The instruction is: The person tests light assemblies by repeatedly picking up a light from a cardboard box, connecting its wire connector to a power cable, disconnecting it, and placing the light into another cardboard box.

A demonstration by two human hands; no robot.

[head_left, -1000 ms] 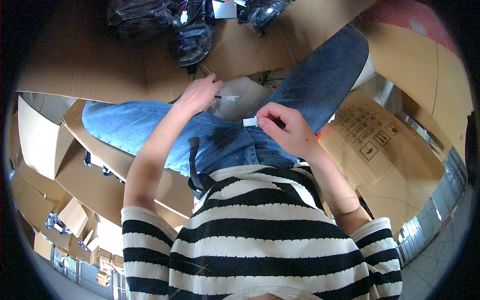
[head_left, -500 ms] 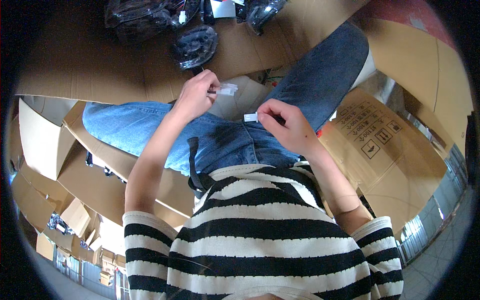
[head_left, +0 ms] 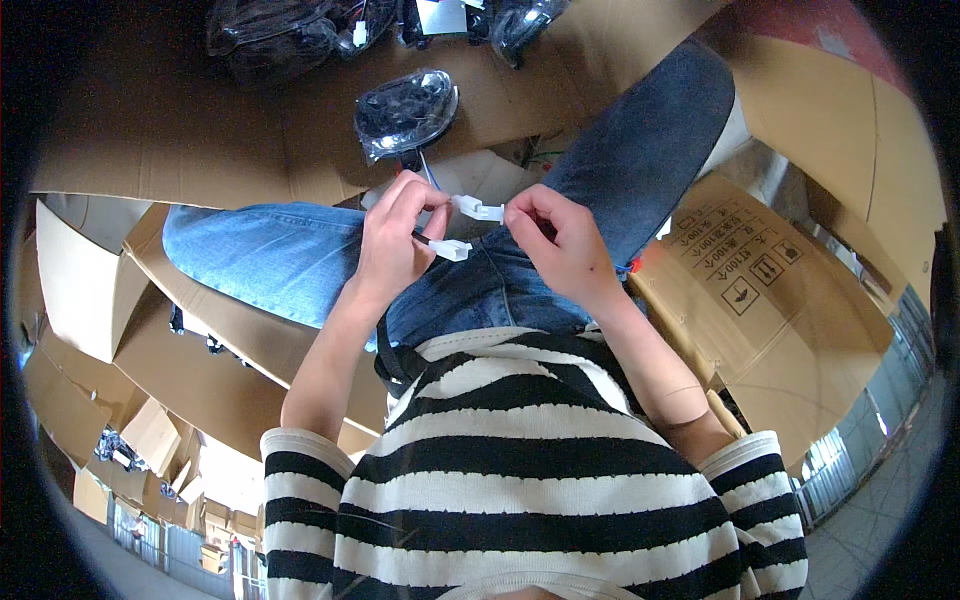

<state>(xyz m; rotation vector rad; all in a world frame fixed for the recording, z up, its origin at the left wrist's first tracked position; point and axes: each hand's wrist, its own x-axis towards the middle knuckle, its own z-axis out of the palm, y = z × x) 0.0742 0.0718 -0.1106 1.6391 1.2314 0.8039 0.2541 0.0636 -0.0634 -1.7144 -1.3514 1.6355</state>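
Observation:
Between my two hands, a white plastic wire connector (head_left: 478, 208) reaches from the fingers of my left hand (head_left: 396, 232) to my right hand (head_left: 556, 240). My right thumb and fingers pinch a white plug at its right end; whether the two halves are locked together I cannot tell. A second white connector (head_left: 452, 250) on a dark lead sticks out of my closed left hand, lower down. Just beyond that hand lies a dark, clear-wrapped part like a lamp (head_left: 408, 112), and its wires run down to my left fingers.
Several more plastic-wrapped dark parts (head_left: 270, 35) lie on the cardboard (head_left: 220, 140) in front of me. A printed carton (head_left: 770, 290) stands at my right. An open box (head_left: 80, 270) is at my left. My legs, in jeans (head_left: 265, 255), are spread beneath my hands.
My left hand has come nearer and turned, and its connector now meets the plug in my right hand. The wrapped part has shifted slightly right. My right hand has moved slightly up.

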